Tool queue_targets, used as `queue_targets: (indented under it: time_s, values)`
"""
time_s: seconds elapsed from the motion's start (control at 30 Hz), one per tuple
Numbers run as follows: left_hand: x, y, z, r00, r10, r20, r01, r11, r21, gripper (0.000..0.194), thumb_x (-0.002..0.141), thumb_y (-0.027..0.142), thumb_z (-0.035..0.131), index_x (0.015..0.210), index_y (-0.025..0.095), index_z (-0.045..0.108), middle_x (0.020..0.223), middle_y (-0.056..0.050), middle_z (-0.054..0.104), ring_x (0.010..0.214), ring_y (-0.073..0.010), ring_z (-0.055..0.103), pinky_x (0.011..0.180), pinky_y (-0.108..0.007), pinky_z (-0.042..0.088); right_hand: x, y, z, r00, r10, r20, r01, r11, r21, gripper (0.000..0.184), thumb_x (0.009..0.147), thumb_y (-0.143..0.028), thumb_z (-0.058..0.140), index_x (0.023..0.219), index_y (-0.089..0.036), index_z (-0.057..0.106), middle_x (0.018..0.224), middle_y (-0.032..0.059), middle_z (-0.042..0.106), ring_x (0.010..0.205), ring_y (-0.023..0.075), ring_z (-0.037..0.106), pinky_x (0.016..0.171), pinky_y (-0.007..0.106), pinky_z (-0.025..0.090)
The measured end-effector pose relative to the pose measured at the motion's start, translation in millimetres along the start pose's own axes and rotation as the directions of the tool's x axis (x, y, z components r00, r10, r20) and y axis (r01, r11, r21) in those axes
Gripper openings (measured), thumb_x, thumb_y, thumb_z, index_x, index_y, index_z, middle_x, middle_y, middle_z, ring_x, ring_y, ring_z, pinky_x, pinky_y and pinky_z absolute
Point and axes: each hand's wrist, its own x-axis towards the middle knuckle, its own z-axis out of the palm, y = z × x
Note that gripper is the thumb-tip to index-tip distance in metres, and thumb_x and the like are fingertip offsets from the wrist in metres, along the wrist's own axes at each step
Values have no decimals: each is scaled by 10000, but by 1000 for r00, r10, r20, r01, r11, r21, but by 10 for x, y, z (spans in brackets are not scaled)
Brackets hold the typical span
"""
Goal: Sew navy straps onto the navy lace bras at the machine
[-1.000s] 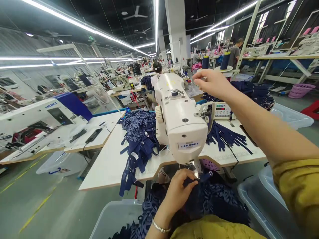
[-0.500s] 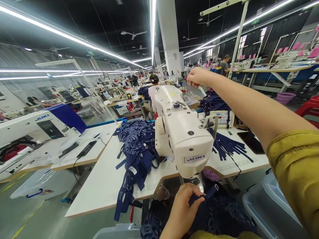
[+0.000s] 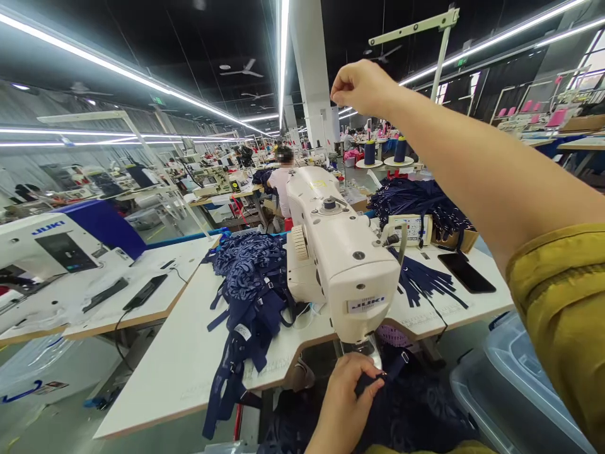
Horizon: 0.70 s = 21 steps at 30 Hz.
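Observation:
My left hand (image 3: 347, 400) pinches a dark navy strap (image 3: 394, 366), its metal slider showing to the right, just below the needle area of the white sewing machine (image 3: 362, 280). The strap runs into a heap of dark patterned fabric (image 3: 420, 403) under the machine head. High above the machine, my right hand (image 3: 362, 88) is raised with its fingers curled together. Whatever lies between those fingers is too small to make out.
A pile of navy patterned pieces (image 3: 250, 271) lies left of the machine. To the right are cut navy straps (image 3: 428, 277), a black phone (image 3: 467, 273) and a box of more straps (image 3: 420, 202). A clear plastic bin (image 3: 524, 372) stands at lower right.
My right hand has risen higher and a little to the left, uncovering two thread cones. My left hand keeps its hold on the strap. The view has shifted slightly.

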Motion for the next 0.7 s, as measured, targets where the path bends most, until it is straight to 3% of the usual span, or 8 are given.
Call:
queue_targets:
  time_s: [0.2, 0.33, 0.47, 0.6, 0.7]
  values:
    - [-12, -45, 17, 1000, 22, 0, -22, 1000, 20, 215, 750, 6, 674, 808, 197, 595, 917, -15, 678, 915, -159, 621, 824, -265, 469, 169, -148, 562, 999, -42, 2, 42, 999, -31, 135, 822, -253, 623, 840, -144, 699, 853, 65, 721, 824, 209, 626, 826, 390, 491]
    - [6, -108, 6, 998, 59, 25, -60, 997, 51, 189, 729, 59, 729, 802, 194, 618, 885, -28, 699, 881, -168, 632, 785, -257, 474, 231, -185, 946, 999, -5, 47, 3, 998, 56, 140, 839, -242, 590, 829, -154, 698, 865, 74, 736, 754, 199, 619, 747, 365, 491]
    - [36, -341, 70, 985, 164, 49, -167, 984, 56, 195, 711, 154, 784, 815, 211, 629, 855, -20, 731, 861, -178, 650, 781, -260, 476, 257, -143, 1271, 997, 5, 80, -17, 989, 150, 167, 842, -240, 560, 852, -155, 704, 880, 68, 738, 760, 191, 616, 740, 349, 489]
    - [47, -569, 177, 971, 240, 4, -240, 970, 45, 224, 688, 275, 821, 784, 226, 626, 780, -1, 738, 814, -167, 662, 772, -239, 484, 284, 25, 1570, 987, 104, 125, -108, 994, 20, 199, 838, -219, 558, 941, -143, 710, 955, 100, 725, 880, 237, 624, 830, 389, 475]
    - [31, -525, 146, 982, 187, 27, -188, 981, 43, 198, 724, 367, 794, 785, 245, 652, 794, 1, 747, 834, -169, 668, 844, -250, 487, 307, 191, 1770, 962, 190, 195, -179, 981, -72, 321, 797, -181, 607, 1109, -155, 679, 1103, 133, 693, 987, 289, 609, 866, 421, 468]
